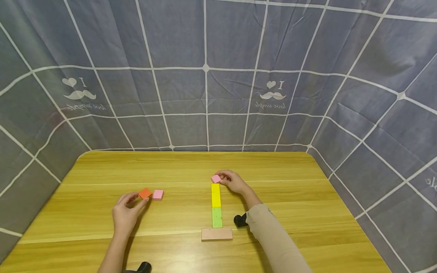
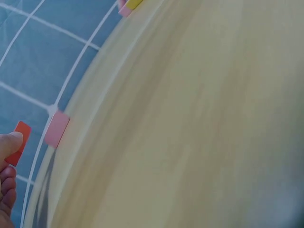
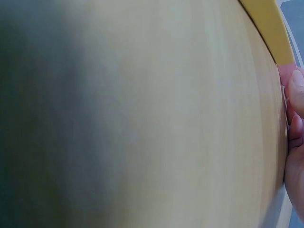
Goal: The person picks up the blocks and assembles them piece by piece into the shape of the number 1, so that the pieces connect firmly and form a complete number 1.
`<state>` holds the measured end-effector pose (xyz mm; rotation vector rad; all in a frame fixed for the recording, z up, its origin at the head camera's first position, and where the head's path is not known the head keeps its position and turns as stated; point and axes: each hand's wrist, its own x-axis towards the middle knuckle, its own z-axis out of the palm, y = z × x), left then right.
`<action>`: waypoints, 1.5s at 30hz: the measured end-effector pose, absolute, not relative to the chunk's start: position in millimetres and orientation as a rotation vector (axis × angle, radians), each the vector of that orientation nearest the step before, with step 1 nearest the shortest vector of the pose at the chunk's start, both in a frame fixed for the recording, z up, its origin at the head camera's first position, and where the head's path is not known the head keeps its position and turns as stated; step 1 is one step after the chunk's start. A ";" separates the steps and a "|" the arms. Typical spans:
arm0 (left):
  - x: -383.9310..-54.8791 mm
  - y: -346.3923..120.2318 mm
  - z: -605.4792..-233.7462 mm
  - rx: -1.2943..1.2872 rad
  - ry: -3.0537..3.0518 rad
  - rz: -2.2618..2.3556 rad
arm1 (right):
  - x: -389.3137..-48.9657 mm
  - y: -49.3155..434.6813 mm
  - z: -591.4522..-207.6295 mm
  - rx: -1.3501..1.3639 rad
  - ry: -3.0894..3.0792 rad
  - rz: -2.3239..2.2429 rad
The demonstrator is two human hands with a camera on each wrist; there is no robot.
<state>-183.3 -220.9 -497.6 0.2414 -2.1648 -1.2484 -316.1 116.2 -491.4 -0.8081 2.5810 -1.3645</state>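
My left hand (image 1: 125, 213) pinches an orange block (image 1: 145, 193) between thumb and fingers; the left wrist view shows the thumb pressed on the orange block's face (image 2: 21, 141). Just right of it lies a pink block (image 1: 158, 195). In the head view my right hand (image 1: 234, 181) holds another pink block (image 1: 216, 179), tilted, at the far end of a yellow block (image 1: 216, 195). The yellow block lies in line with a green block (image 1: 216, 217), whose near end meets a pale wooden block (image 1: 216, 234) set crosswise. The right wrist view catches the thumb (image 3: 297, 88) beside the yellow block.
The blocks lie on a wood-grain table (image 1: 177, 250). A grey checked curtain (image 1: 184, 91) rises behind its far edge and along the sides. Black wrist-worn devices show by the right sleeve (image 1: 273, 235) and below the left forearm.
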 end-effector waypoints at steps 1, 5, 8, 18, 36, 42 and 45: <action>-184.5 -218.2 -497.1 0.233 -2.167 -1.251 | -319.1 117.2 -495.9 -0.809 2.581 -1.361; -189.1 -206.1 -495.1 0.201 -2.175 -1.273 | -322.5 116.9 -500.0 -0.761 2.597 -1.337; -192.7 -196.9 -494.7 0.177 -2.192 -1.299 | -322.6 117.2 -500.4 -0.746 2.591 -1.346; -208.6 -171.9 -496.7 0.089 -2.178 -1.364 | -321.7 118.2 -500.2 -0.751 2.578 -1.367; -232.0 -135.4 -496.1 -0.023 -2.213 -1.418 | -324.9 119.0 -503.0 -0.781 2.566 -1.373; -239.8 -125.5 -500.9 -0.062 -2.221 -1.459 | -322.1 117.7 -498.8 -0.785 2.566 -1.370; -244.0 -121.8 -502.2 -0.065 -2.242 -1.460 | -314.3 116.0 -486.2 -0.796 2.546 -1.383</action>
